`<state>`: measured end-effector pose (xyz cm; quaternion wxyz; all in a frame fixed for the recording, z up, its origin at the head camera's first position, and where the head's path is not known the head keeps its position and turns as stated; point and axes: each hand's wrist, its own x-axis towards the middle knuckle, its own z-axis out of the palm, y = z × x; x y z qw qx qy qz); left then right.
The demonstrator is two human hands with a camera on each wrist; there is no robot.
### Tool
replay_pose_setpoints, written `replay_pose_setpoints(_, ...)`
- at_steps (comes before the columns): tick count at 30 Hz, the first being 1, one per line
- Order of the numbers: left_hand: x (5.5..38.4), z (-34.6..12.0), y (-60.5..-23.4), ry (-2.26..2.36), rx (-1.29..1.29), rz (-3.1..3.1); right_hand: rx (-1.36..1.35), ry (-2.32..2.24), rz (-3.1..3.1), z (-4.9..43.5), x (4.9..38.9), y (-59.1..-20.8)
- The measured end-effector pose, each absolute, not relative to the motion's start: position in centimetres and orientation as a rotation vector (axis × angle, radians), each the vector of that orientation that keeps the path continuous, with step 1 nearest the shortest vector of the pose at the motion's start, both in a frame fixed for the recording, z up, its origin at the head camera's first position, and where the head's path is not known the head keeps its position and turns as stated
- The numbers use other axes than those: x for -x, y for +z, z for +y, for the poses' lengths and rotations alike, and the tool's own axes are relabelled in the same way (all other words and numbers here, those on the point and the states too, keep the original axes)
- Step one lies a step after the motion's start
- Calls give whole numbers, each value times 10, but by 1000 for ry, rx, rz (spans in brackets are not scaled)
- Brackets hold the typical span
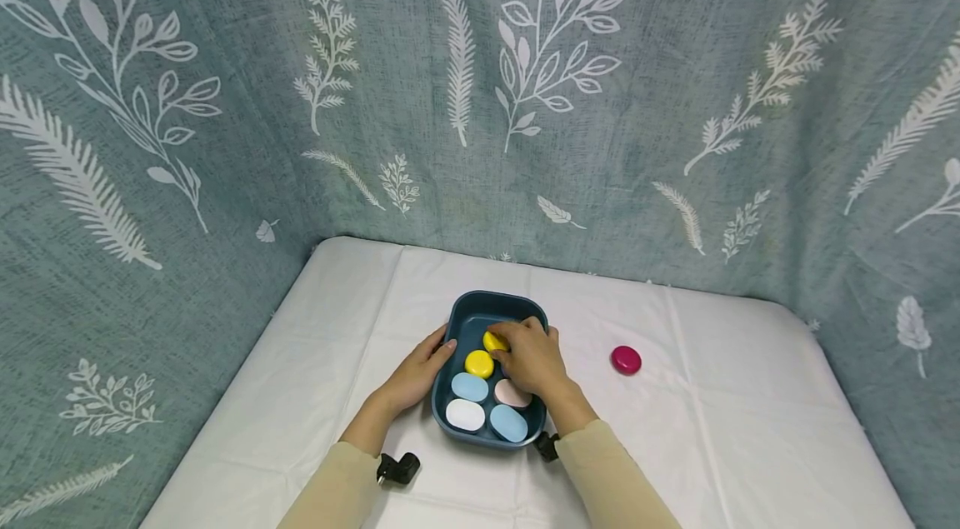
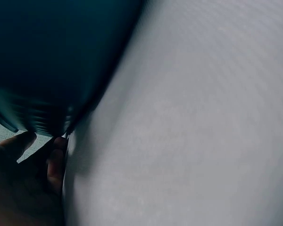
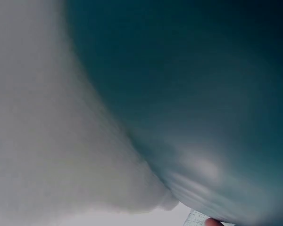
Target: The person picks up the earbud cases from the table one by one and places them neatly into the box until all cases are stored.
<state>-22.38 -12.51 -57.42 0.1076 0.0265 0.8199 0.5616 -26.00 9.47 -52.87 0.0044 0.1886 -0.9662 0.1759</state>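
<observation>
A dark blue rectangular tub [image 1: 468, 308] with rounded corners sits on the white cloth. My left hand [image 1: 408, 375] holds its left side, thumb at the rim and fingers along the outer wall. Reaching over the right rim, my right hand [image 1: 534, 356] pinches a round yellow piece [image 1: 492, 341] between thumb and fingers inside the tub. Beside it lies another yellow piece [image 1: 479, 364]. Nearer the front are a light blue oval [image 1: 469, 387], a white oval [image 1: 465, 415], a second light blue oval [image 1: 509, 423] and a pale pink piece [image 1: 512, 394], partly covered by my right hand.
A crimson round piece [image 1: 626, 360] lies on the white cloth [image 1: 720, 429] right of the tub. Black wrist devices show beside my left sleeve [image 1: 337, 479] and right sleeve [image 1: 611, 471]. A green leaf-patterned curtain [image 1: 480, 96] hangs behind the table and along its sides.
</observation>
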Motion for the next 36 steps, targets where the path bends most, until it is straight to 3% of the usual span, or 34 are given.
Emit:
replay_pose_setpoints(14,224,-125,-575,1642,-51,2415,-558,408,-3009,92,259,-531)
replay_pose_setpoints(36,225,-125,-572,1642,-51,2422,-608,780,-2919,118,253,-517)
